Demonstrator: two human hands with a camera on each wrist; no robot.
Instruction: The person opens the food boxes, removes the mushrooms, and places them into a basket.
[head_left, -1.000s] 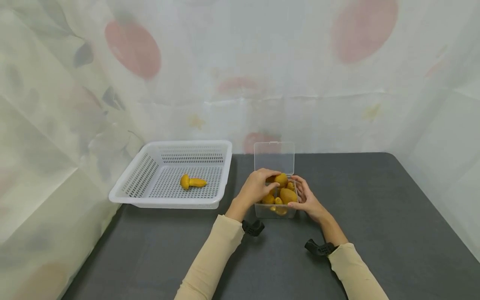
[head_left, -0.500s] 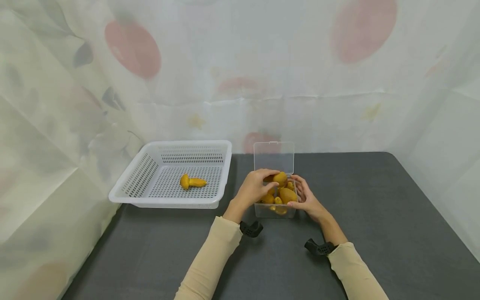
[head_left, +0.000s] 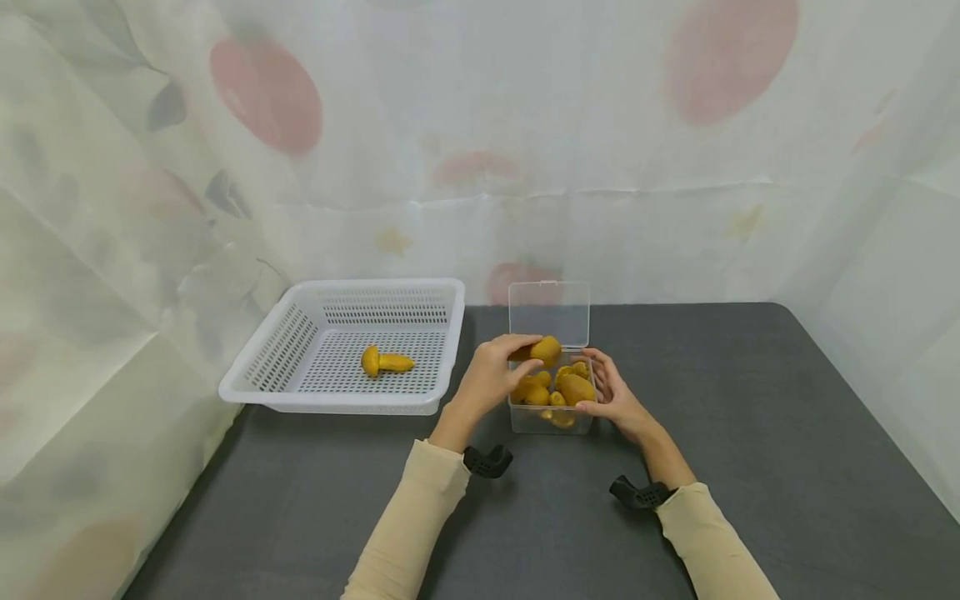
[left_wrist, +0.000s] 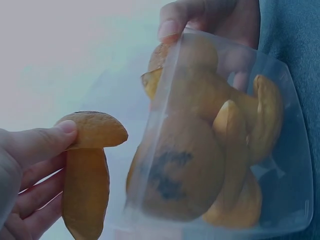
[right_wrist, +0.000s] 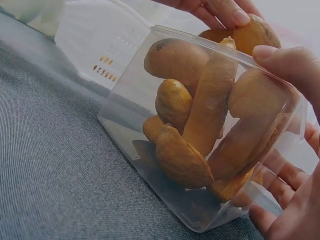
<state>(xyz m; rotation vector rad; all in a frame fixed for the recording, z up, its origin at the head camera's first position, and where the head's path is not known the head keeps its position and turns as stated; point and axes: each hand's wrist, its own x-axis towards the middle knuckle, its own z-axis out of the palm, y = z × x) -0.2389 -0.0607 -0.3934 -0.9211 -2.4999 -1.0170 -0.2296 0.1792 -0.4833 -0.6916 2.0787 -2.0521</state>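
Note:
My left hand (head_left: 486, 375) pinches a yellow-brown mushroom (left_wrist: 86, 187) by its cap, thumb on one side and fingers behind. That mushroom hangs just above the left part of a clear plastic box (head_left: 528, 423), apart from the others. Inside the box lie several similar mushrooms (right_wrist: 210, 100), piled at different angles. With the thumb at its top edge and the fingers along its right side, my right hand (head_left: 621, 406) grips the box. Its hinged lid (head_left: 550, 310) stands upright at the back.
To the left on the dark grey table (head_left: 750, 433) stands a white slotted basket (head_left: 330, 406). One mushroom (head_left: 388, 363) lies on the basket's bottom. A patterned curtain (head_left: 600, 150) hangs behind and beside the table.
My left hand has lifted the mushroom up and to the left, out of the pile in the box. The right hand keeps its hold on the box.

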